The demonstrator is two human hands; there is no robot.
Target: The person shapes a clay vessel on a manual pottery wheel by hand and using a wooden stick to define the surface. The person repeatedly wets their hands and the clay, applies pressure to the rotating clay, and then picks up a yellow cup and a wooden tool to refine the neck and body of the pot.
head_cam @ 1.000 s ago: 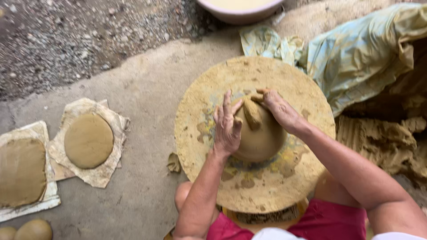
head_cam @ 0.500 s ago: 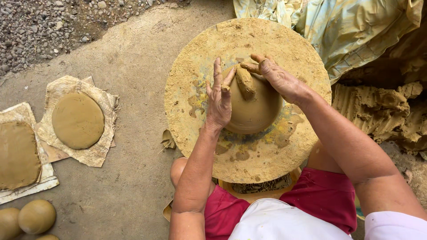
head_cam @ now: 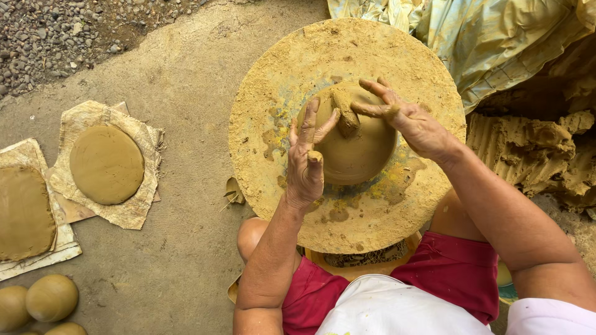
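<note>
A domed lump of wet brown clay (head_cam: 357, 149) sits at the middle of a round, clay-crusted wheel disc (head_cam: 267, 105). A small strip of clay (head_cam: 343, 108) lies over the top of the dome. My left hand (head_cam: 305, 161) rests flat against the dome's left side, fingers spread and pointing up. Reaching in from the right, my right hand (head_cam: 403, 118) has its fingertips on the strip at the dome's top. Both hands are smeared with clay.
On the concrete floor at left lie a round clay slab (head_cam: 107, 163) on cloth and a squarish slab (head_cam: 25, 211) on paper. Clay balls (head_cam: 51, 297) sit at the bottom left. Gravel (head_cam: 56, 34) is top left; a heap of raw clay (head_cam: 534, 155) under plastic sheeting (head_cam: 496, 37) is right.
The view has shifted, so the wheel sits lower in the frame. My left hand's fingers have spread along the dome's left side, and my right fingertips now pinch the clay strip on top.
</note>
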